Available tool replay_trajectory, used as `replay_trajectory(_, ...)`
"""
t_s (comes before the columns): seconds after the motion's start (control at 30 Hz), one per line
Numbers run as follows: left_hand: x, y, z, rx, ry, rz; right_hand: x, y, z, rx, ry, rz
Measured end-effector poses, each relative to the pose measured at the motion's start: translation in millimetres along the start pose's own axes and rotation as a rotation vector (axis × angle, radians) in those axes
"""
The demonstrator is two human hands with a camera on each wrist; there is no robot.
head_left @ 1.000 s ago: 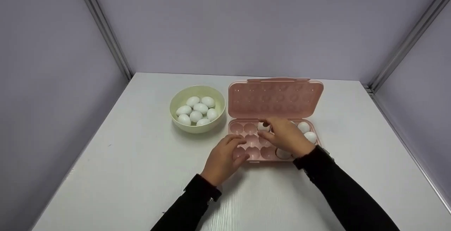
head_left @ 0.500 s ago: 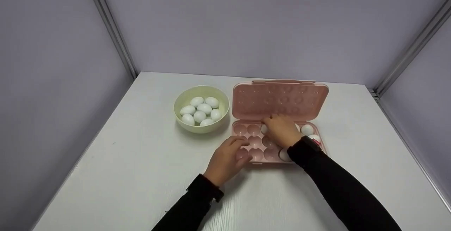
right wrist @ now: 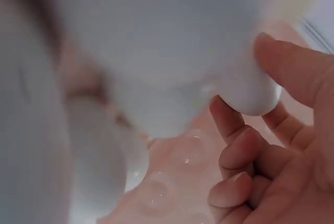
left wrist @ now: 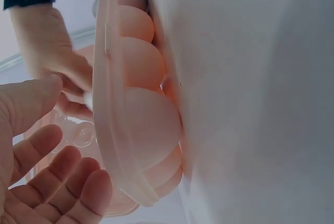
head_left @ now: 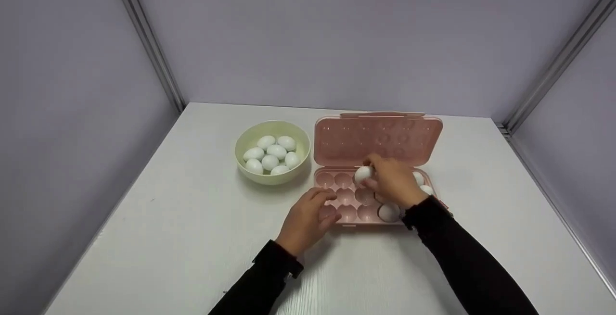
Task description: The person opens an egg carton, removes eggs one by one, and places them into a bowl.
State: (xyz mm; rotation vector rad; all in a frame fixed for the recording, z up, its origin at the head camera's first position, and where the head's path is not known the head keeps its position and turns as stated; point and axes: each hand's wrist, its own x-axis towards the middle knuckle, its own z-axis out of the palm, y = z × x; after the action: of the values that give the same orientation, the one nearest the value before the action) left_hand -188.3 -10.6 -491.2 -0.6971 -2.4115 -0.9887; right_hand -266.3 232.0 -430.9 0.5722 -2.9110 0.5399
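Note:
A pink egg box (head_left: 353,224) lies on the table with its lid (head_left: 378,139) raised. At its back row my right hand (head_left: 397,180) holds a white egg (head_left: 363,174) between thumb and fingers. The right wrist view also shows this egg (right wrist: 250,91) in the grasp; it seems slightly raised from its cup. Other white eggs, such as one in the front row (head_left: 389,212), sit in the box's right part, partly hidden by the right hand. My left hand (head_left: 305,219) is by the box's front left corner, fingers loosely bent around nothing.
Left of the box stands a pale green bowl (head_left: 248,137) with several white eggs (head_left: 276,152). Cups at the left of the box hold no eggs. Grey panels (head_left: 308,41) enclose the white table (head_left: 192,209) at the back and sides.
My right hand closed down over the back-row egg, then drew back slightly to the right, leaving the egg visible in its grasp. The left hand has stayed almost still.

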Motion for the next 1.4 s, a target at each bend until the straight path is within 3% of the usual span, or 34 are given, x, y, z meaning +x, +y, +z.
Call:
replay_trajectory(0.13, 0.2, 2.4, 0.2, -0.029, 0.075, 0.021, -23.1, -2, -7, 0.422, -0.019, 0.09)
replay_trajectory(0.27, 1.7, 7.3, -1.1, -0.118, 0.174, 0.099, -45.9, -9, -2, 0.783, -0.068, 0.155)
replay_trajectory(0.47, 1.2, 15.9, -2.8, -0.198, 0.177, 0.205, -67.1, -19, 14, 1.051, -0.175, 0.169)
replay_trajectory(0.67, -0.2, 20.3, -2.2, -0.196, 0.128, 0.239, -75.4, -21, 29, 1.219, -0.227, 0.127)
replay_trajectory(0.87, -1.1, 20.6, 2.3, -0.204, 0.122, 0.291, -80.0, -20, 41, 1.328, -0.257, 0.022)
replay_trajectory(1.0, -1.7, 20.0, 5.4, -0.199, 0.145, 0.318, -81.5, -20, 44, 1.329, -0.239, -0.007)
replay_trajectory(1.4, -0.9, 18.9, 7.9, -0.179, 0.164, 0.32, -82.1, -23, 48, 1.254, -0.174, 0.065)
